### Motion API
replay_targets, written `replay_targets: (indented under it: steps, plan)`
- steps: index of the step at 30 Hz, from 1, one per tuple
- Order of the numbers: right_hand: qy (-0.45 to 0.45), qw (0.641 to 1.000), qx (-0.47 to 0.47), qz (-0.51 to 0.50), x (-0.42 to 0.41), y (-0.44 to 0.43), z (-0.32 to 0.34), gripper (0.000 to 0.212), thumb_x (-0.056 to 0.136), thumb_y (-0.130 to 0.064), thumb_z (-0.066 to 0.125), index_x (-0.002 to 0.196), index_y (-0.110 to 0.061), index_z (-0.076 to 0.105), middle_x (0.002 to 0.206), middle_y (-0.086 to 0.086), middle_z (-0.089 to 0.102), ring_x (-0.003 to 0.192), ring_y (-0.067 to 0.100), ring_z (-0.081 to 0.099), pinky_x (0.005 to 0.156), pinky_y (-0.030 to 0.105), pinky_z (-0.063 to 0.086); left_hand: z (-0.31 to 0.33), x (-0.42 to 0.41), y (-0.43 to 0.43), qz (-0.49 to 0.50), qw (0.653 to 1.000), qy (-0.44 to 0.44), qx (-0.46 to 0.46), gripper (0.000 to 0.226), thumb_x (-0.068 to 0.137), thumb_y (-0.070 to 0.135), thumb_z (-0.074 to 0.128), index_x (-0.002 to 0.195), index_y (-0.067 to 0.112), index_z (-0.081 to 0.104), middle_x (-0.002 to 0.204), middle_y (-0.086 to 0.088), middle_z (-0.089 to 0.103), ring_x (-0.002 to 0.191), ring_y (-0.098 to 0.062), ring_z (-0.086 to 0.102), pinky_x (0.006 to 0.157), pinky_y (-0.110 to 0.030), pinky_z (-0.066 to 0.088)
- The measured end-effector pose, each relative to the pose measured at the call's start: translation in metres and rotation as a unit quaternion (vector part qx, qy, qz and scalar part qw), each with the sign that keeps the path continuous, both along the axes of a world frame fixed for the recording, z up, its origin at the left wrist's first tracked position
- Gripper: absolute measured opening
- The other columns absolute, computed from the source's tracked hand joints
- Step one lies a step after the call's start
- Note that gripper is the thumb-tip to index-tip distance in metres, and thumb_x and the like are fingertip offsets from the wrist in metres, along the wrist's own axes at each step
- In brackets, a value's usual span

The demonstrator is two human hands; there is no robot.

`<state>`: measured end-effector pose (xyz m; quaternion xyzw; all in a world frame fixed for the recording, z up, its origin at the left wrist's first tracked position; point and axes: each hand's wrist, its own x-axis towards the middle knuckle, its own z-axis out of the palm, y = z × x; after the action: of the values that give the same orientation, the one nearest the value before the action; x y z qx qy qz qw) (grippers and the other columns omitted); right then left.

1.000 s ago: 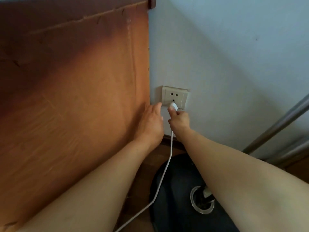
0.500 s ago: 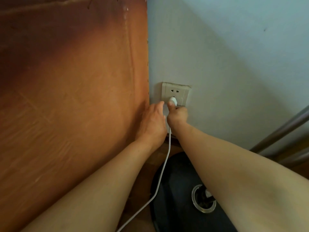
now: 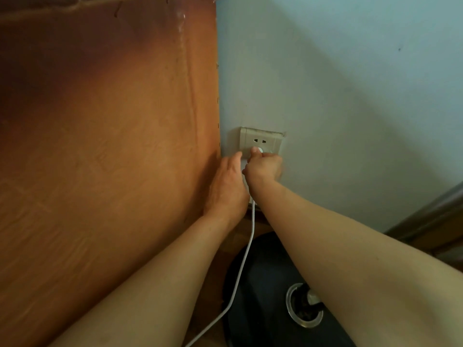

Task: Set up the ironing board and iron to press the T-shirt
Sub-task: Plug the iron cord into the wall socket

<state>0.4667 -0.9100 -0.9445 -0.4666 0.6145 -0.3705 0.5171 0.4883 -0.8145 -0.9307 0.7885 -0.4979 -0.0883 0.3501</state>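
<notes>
Right hand [image 3: 263, 166] grips the white plug [image 3: 259, 149] at the wall socket [image 3: 271, 142]; left hand [image 3: 228, 184] lies flat beside it. Misaligned pins may jam or seat partway.

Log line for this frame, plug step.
step: plug-in | right hand: grips white plastic plug at beige wall socket | left hand: flat beside socket | white cord: hangs down

One head-worn wide camera looks forward and down, close on a wall socket [image 3: 260, 142] at 12 o'clock, with a wooden panel [image 3: 100, 151] filling 9 o'clock.
</notes>
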Motion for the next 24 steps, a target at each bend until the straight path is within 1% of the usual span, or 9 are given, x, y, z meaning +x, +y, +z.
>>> replay_targets:
  steps: [3,5,9,10,12,16,19,22,24]
  plan:
    - [0.001,1.000,-0.003,0.022,-0.004,-0.001,-0.003,0.028,0.089,-0.028,0.058,0.093,-0.004,0.070,0.089,0.017,0.071,0.084,0.032,0.068,0.084,0.043,0.055,0.000,-0.002,0.000,0.004,1.000,-0.002,0.001,0.053,0.092,-0.002,0.038,0.141,0.014,0.025,0.144,-0.006,0.035,0.127,-0.018,0.038,0.091,-0.019,0.028]
    - [0.007,0.999,-0.014,0.039,-0.010,0.002,0.000,0.030,0.089,-0.030,0.058,0.089,-0.003,0.069,0.088,0.016,0.070,0.086,0.032,0.068,0.085,0.045,0.054,0.007,-0.006,0.005,0.003,1.000,-0.004,-0.003,0.055,0.091,-0.003,0.039,0.141,0.014,0.025,0.144,-0.007,0.035,0.129,-0.018,0.036,0.094,-0.019,0.027]
    - [0.022,0.995,0.021,0.095,-0.015,0.012,0.023,0.030,0.092,-0.035,0.052,0.086,-0.006,0.056,0.100,0.016,0.062,0.103,0.033,0.062,0.093,0.042,0.050,0.031,-0.005,0.022,-0.023,0.999,-0.025,-0.036,0.054,0.088,-0.005,0.039,0.139,0.007,0.029,0.139,-0.014,0.040,0.128,-0.025,0.036,0.105,-0.030,0.029]
    - [0.020,0.995,0.021,0.097,-0.016,0.015,0.031,0.030,0.093,-0.032,0.051,0.091,-0.003,0.057,0.100,0.016,0.062,0.102,0.032,0.062,0.091,0.040,0.050,0.039,-0.004,0.025,-0.023,0.998,-0.028,-0.046,0.053,0.087,-0.005,0.038,0.139,0.006,0.030,0.137,-0.015,0.041,0.127,-0.026,0.036,0.106,-0.033,0.030]
    - [0.021,0.995,-0.011,0.099,-0.023,0.028,0.051,0.031,0.094,-0.024,0.051,0.101,0.004,0.062,0.095,0.019,0.064,0.092,0.027,0.061,0.080,0.037,0.049,0.059,-0.004,0.034,-0.018,0.998,-0.034,-0.058,0.053,0.087,-0.005,0.038,0.138,0.006,0.030,0.137,-0.014,0.041,0.127,-0.026,0.037,0.107,-0.035,0.030]
    - [0.022,0.993,-0.038,0.106,-0.029,0.040,0.061,0.031,0.093,-0.021,0.051,0.094,0.007,0.065,0.081,0.015,0.061,0.070,0.023,0.054,0.062,0.031,0.044,0.071,-0.010,0.034,-0.004,0.997,-0.040,-0.068,0.050,0.088,-0.004,0.039,0.137,0.005,0.033,0.135,-0.015,0.043,0.125,-0.026,0.040,0.106,-0.035,0.032]
    - [0.013,0.996,-0.040,0.077,-0.040,0.059,0.081,0.031,0.092,-0.022,0.053,0.087,0.004,0.067,0.078,0.013,0.061,0.070,0.023,0.056,0.064,0.033,0.045,0.086,-0.020,0.046,-0.008,0.995,-0.035,-0.090,0.049,0.088,-0.003,0.040,0.136,0.004,0.034,0.135,-0.016,0.043,0.125,-0.027,0.040,0.104,-0.033,0.032]
    - [-0.015,0.997,-0.054,0.061,-0.052,0.077,0.106,0.031,0.093,-0.025,0.052,0.067,-0.011,0.061,0.077,0.009,0.064,0.072,0.023,0.059,0.072,0.037,0.051,0.105,-0.032,0.057,-0.008,0.992,-0.005,-0.125,0.046,0.090,0.000,0.038,0.135,0.007,0.036,0.135,-0.013,0.044,0.121,-0.024,0.043,0.098,-0.029,0.035]
    - [-0.022,0.995,-0.084,0.058,-0.060,0.090,0.128,0.030,0.093,-0.026,0.051,0.068,-0.012,0.062,0.075,0.006,0.065,0.072,0.021,0.060,0.077,0.038,0.052,0.122,-0.041,0.066,-0.011,0.990,0.013,-0.143,0.043,0.092,0.003,0.036,0.134,0.010,0.037,0.134,-0.011,0.045,0.120,-0.022,0.043,0.094,-0.025,0.034]
